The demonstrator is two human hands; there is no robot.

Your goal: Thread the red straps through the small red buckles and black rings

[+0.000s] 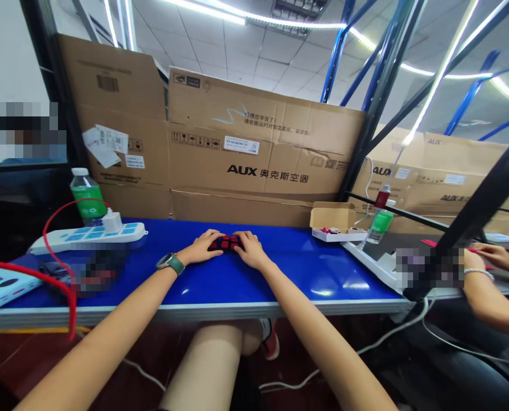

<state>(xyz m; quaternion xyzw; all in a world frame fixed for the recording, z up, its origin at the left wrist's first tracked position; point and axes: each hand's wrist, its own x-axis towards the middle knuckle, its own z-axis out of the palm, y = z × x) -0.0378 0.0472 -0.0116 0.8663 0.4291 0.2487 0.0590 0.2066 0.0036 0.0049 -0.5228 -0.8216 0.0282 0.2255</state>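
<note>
Clamping the fingers of the left hand [201,248] and right hand [251,251] on opposite ends of a red-and-black block [227,243]. Holding it at the glossy blue tabletop [309,268], before cardboard panels [203,162], beneath strip lights [207,10]. Angling both forearms inward, with backs of hands upward.

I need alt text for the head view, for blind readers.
A person's left hand and right hand hold a small red and black object on a blue table. Behind stands printed cardboard; a power strip lies left, an open box right.
</note>
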